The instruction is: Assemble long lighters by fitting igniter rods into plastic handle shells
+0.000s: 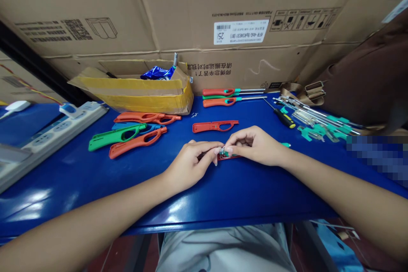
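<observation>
My left hand (194,161) and my right hand (258,146) meet at the middle of the blue table, thumbs and index fingers pinched together. Between their fingertips is a small grey-and-teal part with thin wires (222,151), largely covered by the fingers. Just beneath them lies a red lighter casing half (231,157), mostly hidden by my right hand. Another red casing half (215,126) lies open side up behind the hands. A teal-tipped piece (285,145) shows beyond my right wrist.
Red, green and blue casing halves (117,140) lie left, near a power strip (54,131). Behind stand a yellow-taped box (137,93) and several long-nosed lighters (219,102). A screwdriver (284,118), metal tubes with teal parts (331,123) and a brown strap (296,89) are right.
</observation>
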The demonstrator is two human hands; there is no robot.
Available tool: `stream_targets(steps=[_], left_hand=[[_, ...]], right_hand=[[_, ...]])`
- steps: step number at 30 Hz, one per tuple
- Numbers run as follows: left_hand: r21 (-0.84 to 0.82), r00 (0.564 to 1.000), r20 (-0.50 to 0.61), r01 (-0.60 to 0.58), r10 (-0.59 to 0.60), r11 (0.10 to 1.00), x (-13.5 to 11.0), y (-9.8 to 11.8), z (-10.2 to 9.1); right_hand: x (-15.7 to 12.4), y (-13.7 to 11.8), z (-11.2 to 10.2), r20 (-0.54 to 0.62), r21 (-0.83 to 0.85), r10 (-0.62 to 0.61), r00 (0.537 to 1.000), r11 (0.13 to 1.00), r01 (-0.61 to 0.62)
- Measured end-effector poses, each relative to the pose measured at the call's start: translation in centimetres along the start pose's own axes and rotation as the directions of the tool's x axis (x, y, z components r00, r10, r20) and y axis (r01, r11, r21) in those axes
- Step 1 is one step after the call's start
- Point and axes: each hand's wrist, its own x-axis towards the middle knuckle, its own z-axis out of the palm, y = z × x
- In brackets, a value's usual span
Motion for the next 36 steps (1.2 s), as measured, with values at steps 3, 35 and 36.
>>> stream_targets(steps=[3,35,36], left_hand=[[0.003,1.0,-0.002,0.025,-0.025,1.0,0.1,0.05,-0.03],[0.004,1.0,-0.025,0.015,-0.015,1.0,0.58,-0.03,-0.35],[0.001,0.999,-0.029,0.018,-0.018,1.0,0.61,-0.04,-0.38]], right_hand=[[0.1,0.01,-0.08,-0.005,-0.001,-0.006,1.0,1.0,0.005],[0.2,0.22,-0.11,-0.036,-0.057,-0.04,0.999,0.998,0.038],[0.2,0.24,-0.14,-0.038,-0.06,-0.04,0.998,0.997,0.038]])
